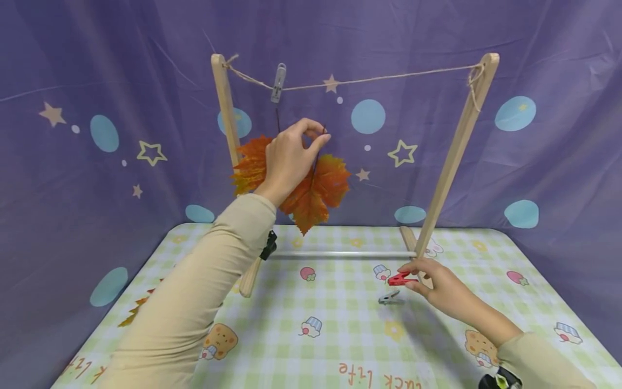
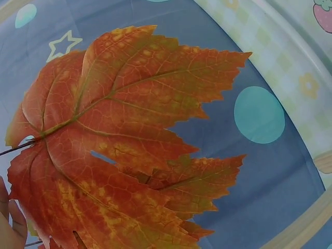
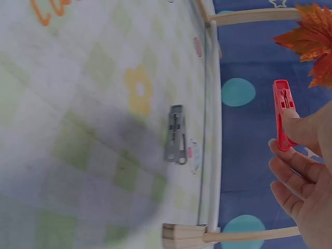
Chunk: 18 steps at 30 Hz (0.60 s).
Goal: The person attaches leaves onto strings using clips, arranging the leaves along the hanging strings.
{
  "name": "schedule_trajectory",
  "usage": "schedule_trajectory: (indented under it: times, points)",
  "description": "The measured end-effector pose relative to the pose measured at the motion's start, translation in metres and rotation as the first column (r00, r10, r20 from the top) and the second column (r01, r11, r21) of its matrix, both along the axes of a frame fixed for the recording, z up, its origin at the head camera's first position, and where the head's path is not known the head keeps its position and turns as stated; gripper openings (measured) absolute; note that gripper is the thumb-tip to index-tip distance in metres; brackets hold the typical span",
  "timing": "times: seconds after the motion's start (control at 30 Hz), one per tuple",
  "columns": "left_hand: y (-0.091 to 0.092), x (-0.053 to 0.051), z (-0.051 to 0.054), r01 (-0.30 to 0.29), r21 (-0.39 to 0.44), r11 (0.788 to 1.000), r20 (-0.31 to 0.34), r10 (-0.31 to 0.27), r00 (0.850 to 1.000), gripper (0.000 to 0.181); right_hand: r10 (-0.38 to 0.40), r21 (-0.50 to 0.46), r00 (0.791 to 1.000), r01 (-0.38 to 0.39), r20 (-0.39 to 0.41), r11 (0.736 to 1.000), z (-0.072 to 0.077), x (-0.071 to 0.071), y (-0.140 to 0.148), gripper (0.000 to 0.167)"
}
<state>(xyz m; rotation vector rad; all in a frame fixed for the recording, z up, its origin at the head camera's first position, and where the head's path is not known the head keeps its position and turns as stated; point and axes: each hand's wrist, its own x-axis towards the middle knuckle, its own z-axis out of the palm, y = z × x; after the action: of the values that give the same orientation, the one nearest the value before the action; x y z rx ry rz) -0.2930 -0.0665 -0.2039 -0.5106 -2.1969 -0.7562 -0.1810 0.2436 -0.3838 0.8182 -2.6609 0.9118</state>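
My left hand (image 1: 291, 156) pinches the thin stem of an orange maple leaf (image 1: 313, 192), which hangs below the twine (image 1: 389, 77). Behind that hand another maple leaf (image 1: 251, 162) hangs by its stem under a grey clothespin (image 1: 278, 84) clipped on the twine. Both leaves overlap in the left wrist view, where the nearer leaf (image 2: 129, 93) hides much of the other. Low on the right, my right hand (image 1: 439, 286) holds a red clothespin (image 1: 401, 279) between thumb and fingers, above the table. A second grey clothespin (image 1: 390, 297) lies on the tablecloth just below it.
The twine is tied between two wooden posts (image 1: 454, 156), joined low down by a white rod (image 1: 340, 253). Partly hidden by my left sleeve, more leaves (image 1: 133, 312) lie on the checked tablecloth (image 1: 350, 324). A purple patterned curtain (image 1: 311, 32) hangs behind the frame.
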Motion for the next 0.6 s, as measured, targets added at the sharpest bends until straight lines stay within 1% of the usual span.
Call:
schedule_trajectory:
  times: [0.2, 0.4, 0.5, 0.6]
  points:
    - [-0.001, 0.0, 0.0, -0.01, 0.019, 1.0, -0.011, 0.01, 1.0, 0.029, -0.022, -0.023, 1.0, 0.022, -0.002, 0.999, 0.013, -0.004, -0.004, 0.026]
    - [-0.003, -0.001, -0.001, -0.023, 0.037, 0.999, -0.009, 0.024, 1.0, 0.029, -0.038, -0.049, 0.998, 0.035, -0.057, 0.998, 0.028, -0.009, -0.011, 0.03]
    - [-0.003, -0.001, -0.002, -0.018, 0.044, 0.999, -0.019, 0.019, 1.0, 0.029, -0.055, -0.06, 0.995, 0.051, -0.081, 0.997, 0.035, -0.013, -0.014, 0.035]
    - [-0.004, -0.001, -0.002, -0.023, 0.044, 0.999, -0.021, 0.024, 1.0, 0.03, -0.066, -0.075, 0.995, 0.061, -0.077, 0.995, 0.041, -0.016, -0.018, 0.036]
